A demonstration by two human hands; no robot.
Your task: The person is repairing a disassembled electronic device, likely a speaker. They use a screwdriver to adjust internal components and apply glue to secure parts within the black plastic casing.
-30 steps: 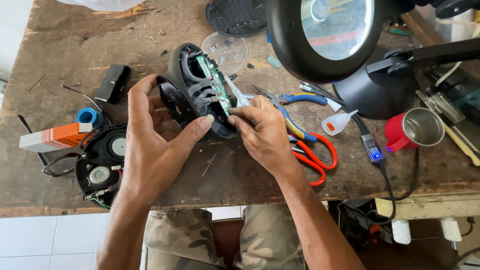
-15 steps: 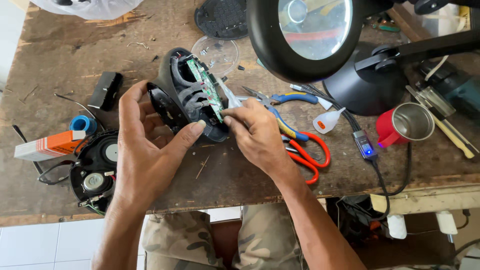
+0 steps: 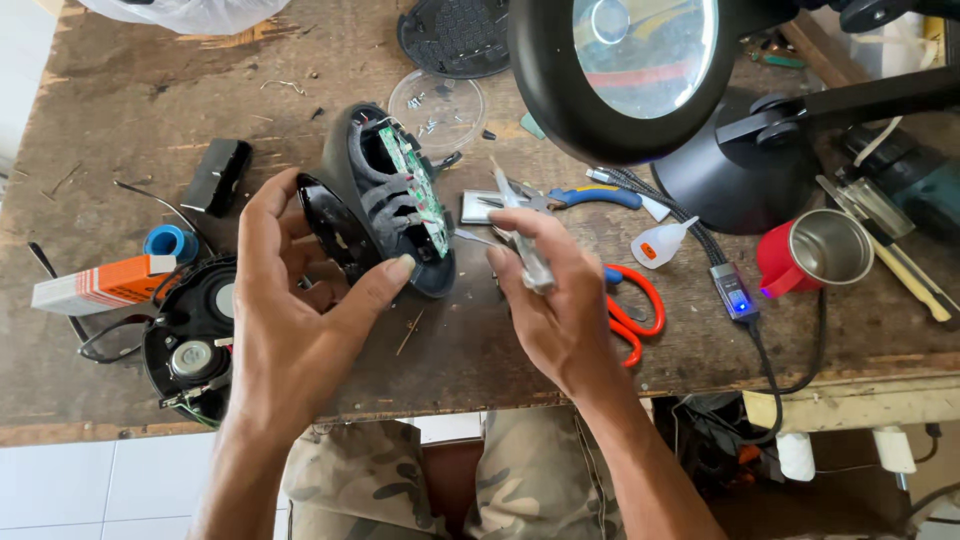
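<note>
The person's left hand [image 3: 290, 310] holds an opened black speaker housing [image 3: 385, 205] tilted up off the wooden desk [image 3: 130, 90], its grip wrapped around the shell with the thumb pressed against the lower rim. Inside the housing a green circuit board [image 3: 412, 185] and bundled grey wires show. The right hand [image 3: 560, 300] has its grip pinched around a slim metal tool, apparently tweezers [image 3: 515, 225], whose tips sit just beside the housing's open edge, near the board.

The step in hand appears to be work on the speaker's internals, with the tool held close to the opening but not clearly touching anything inside. A next move would call for a steady left hand and a fine, careful reach between the wires.

Around them lie blue-handled pliers [image 3: 580, 195], red scissors [image 3: 635, 305], a clear plastic lid [image 3: 437, 110] with small screws, a loose speaker driver [image 3: 190, 340], a red metal mug [image 3: 815, 255] and a magnifier lamp [image 3: 640, 60].
</note>
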